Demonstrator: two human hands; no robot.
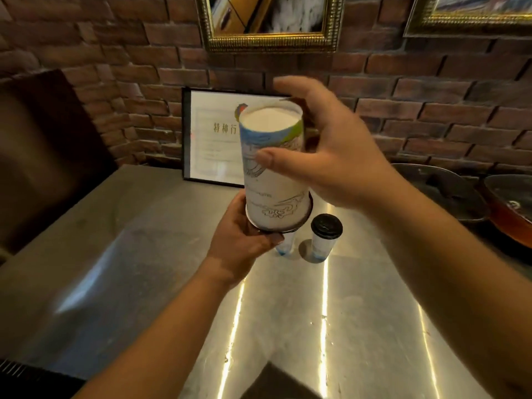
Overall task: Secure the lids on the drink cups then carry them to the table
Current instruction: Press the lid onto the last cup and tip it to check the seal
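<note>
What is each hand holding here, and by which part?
The paper cup, turned upside down. The left hand grips its lidded end, now lowest. The right hand holds the upper wall near the base, thumb in front, fingers behind.

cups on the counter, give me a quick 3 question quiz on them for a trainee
1. True or false: the standing cup on the counter, right of the raised cup, wears a black lid.
2. The dark lid end of the raised cup points: A) up B) down, into the left hand C) sideways, toward the pans.
3. Fill in: the framed sheet behind the raised cup leans against a ___ wall.

Key: 1 true; 2 B; 3 brick.
</note>
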